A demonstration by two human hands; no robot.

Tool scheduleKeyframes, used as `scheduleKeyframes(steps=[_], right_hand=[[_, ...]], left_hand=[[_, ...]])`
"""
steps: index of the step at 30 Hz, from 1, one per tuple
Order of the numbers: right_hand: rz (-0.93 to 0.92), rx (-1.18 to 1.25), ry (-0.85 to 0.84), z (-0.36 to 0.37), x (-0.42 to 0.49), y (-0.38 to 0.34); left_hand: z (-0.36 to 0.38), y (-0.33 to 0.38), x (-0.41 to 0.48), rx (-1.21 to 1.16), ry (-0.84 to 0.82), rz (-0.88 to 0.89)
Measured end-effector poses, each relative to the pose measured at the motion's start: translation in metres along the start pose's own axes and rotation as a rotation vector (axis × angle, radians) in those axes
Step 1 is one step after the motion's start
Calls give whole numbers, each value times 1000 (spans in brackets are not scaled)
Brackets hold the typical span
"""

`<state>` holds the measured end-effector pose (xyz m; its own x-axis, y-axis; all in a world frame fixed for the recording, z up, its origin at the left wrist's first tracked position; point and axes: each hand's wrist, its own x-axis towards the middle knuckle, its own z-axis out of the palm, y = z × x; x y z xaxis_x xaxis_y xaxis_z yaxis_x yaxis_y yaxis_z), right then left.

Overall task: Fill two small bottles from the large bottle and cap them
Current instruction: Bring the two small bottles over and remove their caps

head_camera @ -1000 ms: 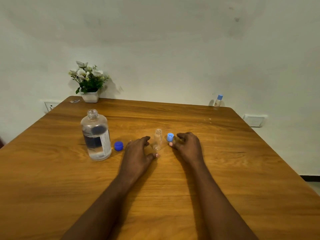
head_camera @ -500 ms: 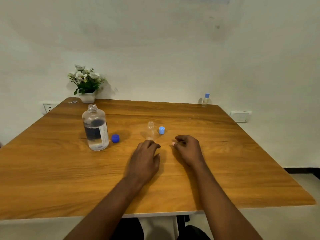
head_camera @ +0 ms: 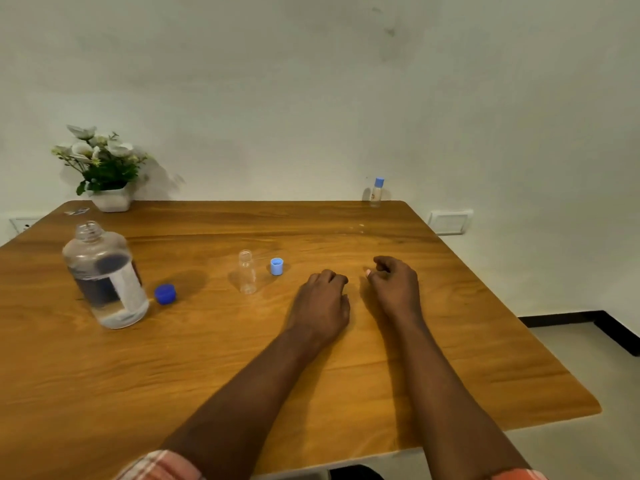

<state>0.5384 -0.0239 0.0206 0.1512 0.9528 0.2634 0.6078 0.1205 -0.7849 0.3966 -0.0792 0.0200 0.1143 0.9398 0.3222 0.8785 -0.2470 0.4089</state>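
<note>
Two bare forearms reach up from the bottom of the frame across the warm-toned wooden surface (head_camera: 450,358), patterned sleeve cuffs just visible at the lower edge. The left hand (head_camera: 320,306) rests at centre with its fingers loosely curled under, holding nothing; the right hand (head_camera: 394,287), just beside it toward the right, is likewise loosely curled and appears empty, though its palm is hidden.

Beyond the hands, left of centre, stands the small clear uncapped plastic bottle (head_camera: 247,271), seemingly empty, with its light blue screw cap (head_camera: 276,266) lying open side up just to its right. Further toward the left edge stands the large clear labelled bottle (head_camera: 104,275), open-necked and part full of clear liquid, its dark blue round cap (head_camera: 165,294) on the surface close by.

At the far right corner a second small bottle with a light blue cap (head_camera: 376,192) stands against the wall, apparently finished. A white pot of pale flowers (head_camera: 104,168) sits at the upper left.

The work looks to be between bottles: next, one hand likely must steady the small bottle while the other lifts and tips the large one carefully over its narrow neck.
</note>
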Motion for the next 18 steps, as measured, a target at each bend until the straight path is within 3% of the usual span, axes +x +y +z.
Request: scheduleKeyframes(steps=[10, 18], right_hand=[[110, -2, 111, 15, 103, 25], [89, 14, 124, 43, 206, 42]], left_hand=[[41, -10, 104, -12, 49, -92], [72, -23, 202, 39, 90, -115]])
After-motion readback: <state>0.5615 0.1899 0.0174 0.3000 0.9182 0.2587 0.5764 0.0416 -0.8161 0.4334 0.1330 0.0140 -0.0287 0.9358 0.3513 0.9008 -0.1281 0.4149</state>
